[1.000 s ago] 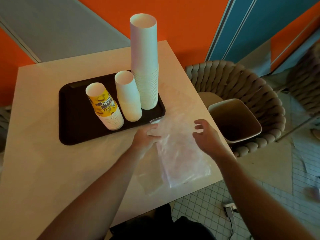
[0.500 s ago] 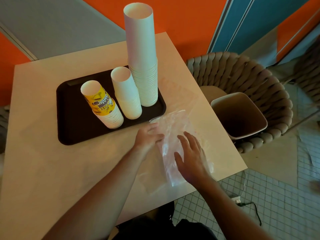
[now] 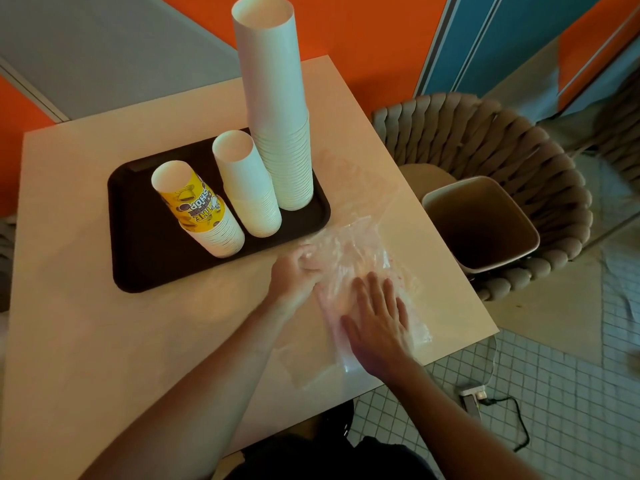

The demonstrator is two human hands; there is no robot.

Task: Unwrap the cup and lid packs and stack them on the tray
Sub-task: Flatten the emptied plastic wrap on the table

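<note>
- My right hand point(image 3: 375, 325) lies flat, fingers spread, pressing the clear plastic wrapper point(image 3: 349, 261) onto the table point(image 3: 86, 341) near its front right corner.
- My left hand point(image 3: 294, 271) pinches the wrapper's crinkled far edge.
- Wrapper: transparent, creased, emptied.
- Beyond it, the dark tray point(image 3: 138, 258) carries three upside-down cup stacks: yellow-printed point(image 3: 194, 206), short white point(image 3: 247, 181), tall white point(image 3: 277, 105).
</note>
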